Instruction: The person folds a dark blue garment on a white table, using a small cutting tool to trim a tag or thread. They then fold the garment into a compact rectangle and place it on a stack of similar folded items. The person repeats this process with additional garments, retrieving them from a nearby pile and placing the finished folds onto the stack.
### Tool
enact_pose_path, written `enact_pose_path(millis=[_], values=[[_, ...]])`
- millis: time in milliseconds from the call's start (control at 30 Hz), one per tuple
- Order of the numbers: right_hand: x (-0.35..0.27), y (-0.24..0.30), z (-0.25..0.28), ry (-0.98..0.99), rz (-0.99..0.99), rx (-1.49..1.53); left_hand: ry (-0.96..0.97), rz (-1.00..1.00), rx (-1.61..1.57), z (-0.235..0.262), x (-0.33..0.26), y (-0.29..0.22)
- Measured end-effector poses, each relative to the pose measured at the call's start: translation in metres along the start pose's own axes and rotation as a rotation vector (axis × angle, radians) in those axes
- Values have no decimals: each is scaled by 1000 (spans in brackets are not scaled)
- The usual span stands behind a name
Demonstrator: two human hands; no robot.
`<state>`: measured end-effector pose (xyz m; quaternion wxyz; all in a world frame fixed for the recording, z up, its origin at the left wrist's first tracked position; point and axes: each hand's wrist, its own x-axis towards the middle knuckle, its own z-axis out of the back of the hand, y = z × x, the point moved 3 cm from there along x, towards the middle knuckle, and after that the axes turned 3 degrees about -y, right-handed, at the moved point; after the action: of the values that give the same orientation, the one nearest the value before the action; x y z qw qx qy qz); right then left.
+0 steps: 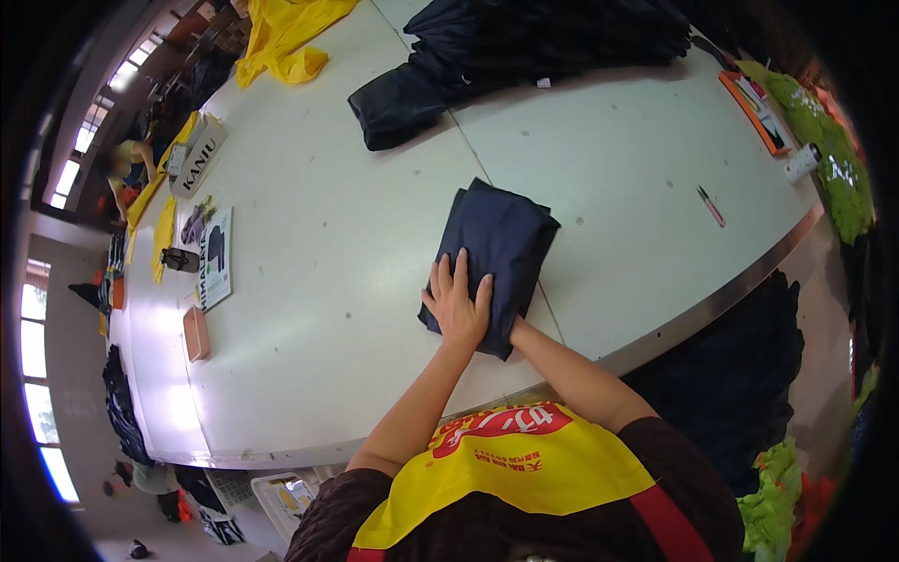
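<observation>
A folded dark navy garment (501, 225) lies on the white table in front of me, with its near end close to the table edge. My left hand (459, 309) rests flat on its top, fingers spread and pointing away from me. Only the wrist end of my right hand (521, 331) shows; the rest is tucked beneath or inside the near right side of the bundle. Its fingers are hidden, so whether they grip the cloth does not show.
A pile of dark garments (506, 61) lies across the far side, beside yellow cloth (290, 37). Tweezers or snips (712, 206) and an orange tray (755, 112) sit to the right. A box (198, 157), a printed bag (217, 258) and a small tray (196, 334) stand left. Another person (129, 173) works far left.
</observation>
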<state>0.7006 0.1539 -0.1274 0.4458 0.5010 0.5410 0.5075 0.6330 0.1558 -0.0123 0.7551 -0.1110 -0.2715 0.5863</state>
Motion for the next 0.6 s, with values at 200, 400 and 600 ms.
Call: enact_pose_path(millis=[200,400,600], values=[[-10,78,46,182,-476,-492,65,169,80,-21,-3,27],[50,174,152,-204,-252,-573,44,88,194,-18,-8,15],[112,125,147,306,-502,-744,55,52,168,-8,-4,21]])
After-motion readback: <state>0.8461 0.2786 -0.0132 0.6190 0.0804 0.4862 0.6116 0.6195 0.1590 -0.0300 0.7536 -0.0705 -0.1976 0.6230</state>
